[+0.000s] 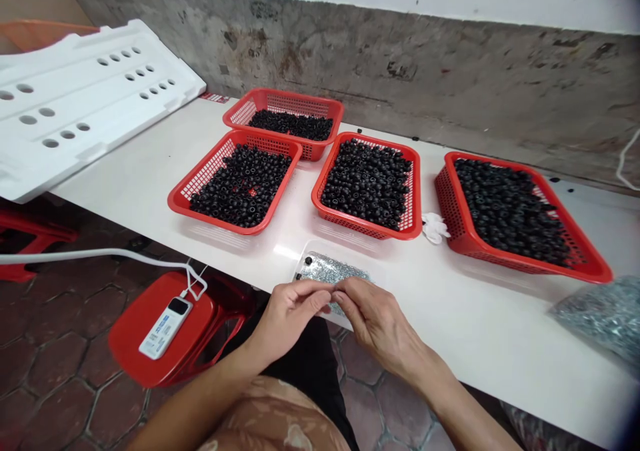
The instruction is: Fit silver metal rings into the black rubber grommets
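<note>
My left hand (297,310) and my right hand (374,312) meet at the fingertips over the table's front edge. Both are closed in a pinch, and whatever sits between the fingers is too small or hidden to name. Just beneath them is a shallow clear tray (316,246) with many small shiny metal pieces (340,269). A black ring-like part (309,261) lies at the tray's left end, and my hands cover the tray's near side. Behind it stand a red basket (417,201) and another red basket (175,201), both heaped with small black parts (367,181).
More red baskets of black parts stand at the back (230,114) and right (443,194). A bag of metal pieces (607,318) lies far right. White foam panel (100,104) leans left. A red stool (135,331) holds a white power bank (166,328) with a cable.
</note>
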`<move>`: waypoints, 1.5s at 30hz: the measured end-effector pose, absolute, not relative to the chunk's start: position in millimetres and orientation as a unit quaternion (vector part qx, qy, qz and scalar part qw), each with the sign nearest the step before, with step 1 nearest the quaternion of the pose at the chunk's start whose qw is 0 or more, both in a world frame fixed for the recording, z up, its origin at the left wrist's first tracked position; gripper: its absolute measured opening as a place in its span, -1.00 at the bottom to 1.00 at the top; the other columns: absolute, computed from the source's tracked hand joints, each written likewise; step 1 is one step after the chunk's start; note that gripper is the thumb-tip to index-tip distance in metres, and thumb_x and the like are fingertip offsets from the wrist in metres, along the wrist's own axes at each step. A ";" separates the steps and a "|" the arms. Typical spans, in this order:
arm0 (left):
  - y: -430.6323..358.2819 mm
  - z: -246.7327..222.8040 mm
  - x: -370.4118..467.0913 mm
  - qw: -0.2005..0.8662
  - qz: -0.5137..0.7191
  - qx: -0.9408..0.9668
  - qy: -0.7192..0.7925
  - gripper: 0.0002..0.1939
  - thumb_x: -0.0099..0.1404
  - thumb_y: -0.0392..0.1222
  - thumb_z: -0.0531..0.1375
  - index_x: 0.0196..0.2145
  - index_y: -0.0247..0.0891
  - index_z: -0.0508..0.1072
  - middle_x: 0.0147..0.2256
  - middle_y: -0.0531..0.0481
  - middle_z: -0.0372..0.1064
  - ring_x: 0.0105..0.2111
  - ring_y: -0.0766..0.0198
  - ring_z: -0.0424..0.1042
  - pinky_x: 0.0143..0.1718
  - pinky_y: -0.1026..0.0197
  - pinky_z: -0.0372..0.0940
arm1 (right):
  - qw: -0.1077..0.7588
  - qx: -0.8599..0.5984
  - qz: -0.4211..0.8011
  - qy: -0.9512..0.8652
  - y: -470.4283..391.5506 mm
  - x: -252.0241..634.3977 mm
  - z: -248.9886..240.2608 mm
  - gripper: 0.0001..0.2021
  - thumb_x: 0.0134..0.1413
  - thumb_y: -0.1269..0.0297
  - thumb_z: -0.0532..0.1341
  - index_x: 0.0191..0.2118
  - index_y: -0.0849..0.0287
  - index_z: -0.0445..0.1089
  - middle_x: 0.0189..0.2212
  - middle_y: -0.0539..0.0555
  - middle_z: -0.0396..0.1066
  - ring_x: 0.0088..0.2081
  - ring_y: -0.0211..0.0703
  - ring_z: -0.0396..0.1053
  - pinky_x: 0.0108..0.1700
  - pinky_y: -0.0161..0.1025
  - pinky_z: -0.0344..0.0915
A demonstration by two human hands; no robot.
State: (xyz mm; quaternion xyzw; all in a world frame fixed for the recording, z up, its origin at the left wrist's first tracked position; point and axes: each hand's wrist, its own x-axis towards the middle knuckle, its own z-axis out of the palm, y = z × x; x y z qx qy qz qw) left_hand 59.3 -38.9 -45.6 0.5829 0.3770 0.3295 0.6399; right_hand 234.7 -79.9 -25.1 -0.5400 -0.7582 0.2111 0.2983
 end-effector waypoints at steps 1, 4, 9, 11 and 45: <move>-38.2 -46.5 60.5 0.696 0.310 0.528 0.376 -0.79 0.32 -0.13 0.24 -0.18 -0.28 0.59 -0.37 -0.05 0.53 -0.43 0.32 0.49 -0.38 0.33 0.36 | 0.303 -0.535 0.211 -0.760 -80.6 234.9 -26.6 -0.73 0.43 0.29 -0.05 -0.33 0.14 0.26 -0.47 -0.01 0.29 -0.42 -0.22 0.25 -0.34 -0.29 0.17; -35.7 -51.1 69.2 0.782 0.310 0.390 0.375 -0.75 0.19 -0.08 0.35 -0.28 -0.33 0.58 -0.51 0.04 0.42 -0.66 0.50 0.27 -0.64 0.43 0.10 | 0.321 -0.539 0.207 -0.751 -80.3 233.4 -32.4 -0.73 0.42 0.28 -0.04 -0.35 0.14 0.25 -0.48 -0.01 0.28 -0.44 -0.23 0.24 -0.35 -0.29 0.17; -29.1 -49.1 84.2 0.819 0.342 0.273 0.371 -0.73 0.16 -0.05 0.37 -0.32 -0.34 0.55 -0.53 0.13 0.25 -0.71 0.63 -0.01 -0.70 0.44 -0.17 | 0.370 -0.608 0.265 -0.651 -72.1 233.5 -36.2 -0.69 0.40 0.17 -0.01 -0.40 0.12 0.22 -0.54 -0.07 0.20 -0.52 -0.29 0.17 -0.43 -0.34 0.15; -29.1 -46.1 80.1 0.793 0.367 0.308 0.376 -0.77 0.23 -0.07 0.32 -0.29 -0.32 0.55 -0.51 0.12 0.26 -0.66 0.59 0.05 -0.64 0.45 -0.09 | 0.390 -0.629 0.284 -0.610 -73.3 239.7 -35.6 -0.67 0.38 0.14 0.01 -0.43 0.13 0.23 -0.55 -0.08 0.19 -0.51 -0.29 0.17 -0.43 -0.35 0.15; -80.4 -230.7 -59.5 0.346 0.061 0.860 0.371 -0.76 0.42 -0.17 0.05 -0.14 -0.31 0.47 -0.14 -0.16 0.38 -0.11 0.10 0.28 -0.04 0.08 0.23 | 0.175 -0.565 0.337 -0.732 -206.4 164.4 -184.9 -0.71 0.36 0.25 0.05 -0.01 0.15 0.49 -0.38 0.09 0.50 -0.39 -0.19 0.49 -0.36 -0.34 0.37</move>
